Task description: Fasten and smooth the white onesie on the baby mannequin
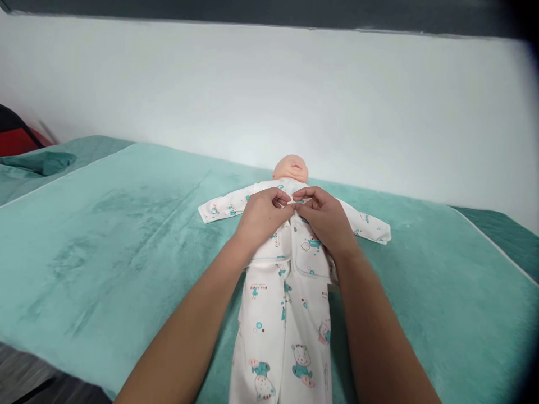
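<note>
A baby doll point(291, 168) lies on its back, its head toward the wall. It wears a white patterned baby jacket point(314, 255) with both sleeves spread outward, and matching trousers point(263, 314) stretch toward me. At the upper chest, my left hand point(265, 213) pinches the left front edge of the jacket. Opposite it, my right hand point(322, 216) pinches the other front edge, fingertips nearly meeting. Below my hands the two front panels hang slightly apart. The fastening between my fingertips is too small and covered to make out.
A teal plush cover point(126, 235) with pale piping spreads under the doll. Behind it rises a white wall point(269, 90) with a dark band on top. A red and black object point(17, 137) stands at the far left. Dark floor point(37, 373) shows at the lower left.
</note>
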A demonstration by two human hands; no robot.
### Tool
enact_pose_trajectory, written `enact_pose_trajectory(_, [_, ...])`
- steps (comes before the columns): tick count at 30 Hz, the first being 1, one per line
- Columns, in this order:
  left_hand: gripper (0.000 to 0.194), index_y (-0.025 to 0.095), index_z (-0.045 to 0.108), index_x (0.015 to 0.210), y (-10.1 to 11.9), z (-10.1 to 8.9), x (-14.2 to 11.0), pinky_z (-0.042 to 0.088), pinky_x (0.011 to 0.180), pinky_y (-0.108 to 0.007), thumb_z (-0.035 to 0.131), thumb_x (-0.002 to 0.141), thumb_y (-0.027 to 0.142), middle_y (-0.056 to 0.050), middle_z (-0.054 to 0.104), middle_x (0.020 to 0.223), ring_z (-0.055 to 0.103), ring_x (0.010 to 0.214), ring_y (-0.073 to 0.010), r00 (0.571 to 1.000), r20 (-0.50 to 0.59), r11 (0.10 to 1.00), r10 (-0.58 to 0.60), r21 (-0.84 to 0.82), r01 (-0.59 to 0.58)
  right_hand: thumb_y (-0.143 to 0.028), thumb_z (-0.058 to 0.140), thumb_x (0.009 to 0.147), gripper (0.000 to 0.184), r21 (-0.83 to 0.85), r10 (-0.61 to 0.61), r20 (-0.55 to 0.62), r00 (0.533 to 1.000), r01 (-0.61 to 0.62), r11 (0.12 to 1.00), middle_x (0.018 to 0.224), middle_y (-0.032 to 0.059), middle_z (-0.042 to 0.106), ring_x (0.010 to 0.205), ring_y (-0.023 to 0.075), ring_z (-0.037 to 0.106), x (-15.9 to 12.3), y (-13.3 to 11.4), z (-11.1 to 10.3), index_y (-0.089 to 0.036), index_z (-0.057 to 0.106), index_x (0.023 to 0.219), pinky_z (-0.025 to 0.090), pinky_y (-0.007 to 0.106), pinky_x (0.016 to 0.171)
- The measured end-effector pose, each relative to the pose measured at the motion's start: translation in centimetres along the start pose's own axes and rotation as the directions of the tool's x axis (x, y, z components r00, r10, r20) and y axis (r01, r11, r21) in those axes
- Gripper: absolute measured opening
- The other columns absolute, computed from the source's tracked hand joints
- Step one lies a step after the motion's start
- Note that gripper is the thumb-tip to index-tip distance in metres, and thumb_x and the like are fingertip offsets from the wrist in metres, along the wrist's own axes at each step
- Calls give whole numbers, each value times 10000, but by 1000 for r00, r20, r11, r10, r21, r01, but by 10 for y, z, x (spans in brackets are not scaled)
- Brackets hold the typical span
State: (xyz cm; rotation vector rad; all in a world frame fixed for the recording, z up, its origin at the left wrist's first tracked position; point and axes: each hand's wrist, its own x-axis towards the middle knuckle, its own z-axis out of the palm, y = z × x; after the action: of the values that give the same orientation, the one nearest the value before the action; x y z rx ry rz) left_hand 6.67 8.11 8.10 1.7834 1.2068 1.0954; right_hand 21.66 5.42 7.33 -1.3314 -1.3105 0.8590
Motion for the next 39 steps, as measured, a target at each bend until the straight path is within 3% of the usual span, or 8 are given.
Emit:
enact_pose_trajectory(14, [142,207,679,797,-3,4,2,435,668,-287,606,683,161,-6,680,720,600,689,-159,995,-99,998,25,68,-18,-295,637,790,154,-46,-40,-32,999,38,998,518,-76,385,444,92,298,-1,-1,2,-258,693,928,279,247,436])
enact_pose_trajectory(18, [240,202,646,916,-8,5,3,431,619,-249,601,684,159,10,666,766,591,677,-130,996,-86,995,-8,-98,0,-290,629,792,146,-48,-48,-37,998,47,998,506,-77,348,443,97,294,-1,-1,2,-259,695,918,261,249,428])
enact_pose_trajectory(27, [160,186,653,879,-10,2,6,427,661,-235,676,722,212,7,620,773,570,714,-109,997,13,935,-80,-346,80,-319,675,756,183,-53,-20,-42,999,18,998,516,-79,395,448,99,320,-2,-2,2,-254,675,926,303,253,421])
enact_pose_trajectory(33, [114,182,691,847,-14,1,8,419,681,-254,663,747,230,0,630,769,546,701,-113,998,-18,979,-53,-199,49,-304,669,757,166,-59,-18,-46,999,15,998,580,-62,496,449,89,343,-1,-2,1,-244,676,911,293,240,401])
enact_pose_trajectory(39, [127,189,715,852,-7,-5,4,438,728,-267,632,788,261,-15,678,879,579,773,-132,1000,23,999,-3,-46,4,-291,675,763,163,-41,-11,-44,999,9,999,580,-66,461,468,81,350,1,1,0,-245,683,919,265,219,404])
